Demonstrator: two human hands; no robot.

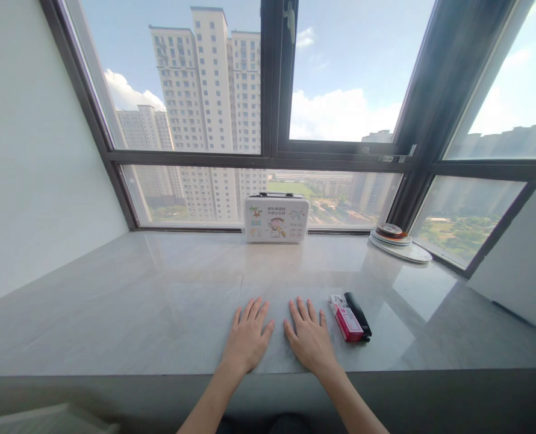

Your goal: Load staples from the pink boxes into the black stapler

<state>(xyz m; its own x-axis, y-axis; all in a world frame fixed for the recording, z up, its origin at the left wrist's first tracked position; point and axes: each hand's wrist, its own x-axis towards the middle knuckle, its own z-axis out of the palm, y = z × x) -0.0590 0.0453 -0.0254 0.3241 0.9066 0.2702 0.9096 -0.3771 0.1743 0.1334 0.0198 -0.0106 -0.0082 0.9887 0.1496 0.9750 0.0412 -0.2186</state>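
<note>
My left hand [249, 337] lies flat, palm down, on the pale marble-look sill [127, 313], its fingers spread and holding nothing. Beside it, my right hand [311, 337] rests the same way, with a small gap between the two thumbs. Just right of my right hand is a small pink-and-white box [347, 319]. Against the box's right side lies a long black object [358, 314] that looks like a stapler. Neither hand touches these two things. A white case [277, 220] with cartoon prints and a dark handle stands upright beyond my hands, by the window.
At the back right corner, a stack of round, flat pieces [392, 235] sits on a larger white disc [412, 253]. Dark window frames [250, 160] border the sill, with white walls [33, 150] at both sides. The sill's front edge runs under my wrists.
</note>
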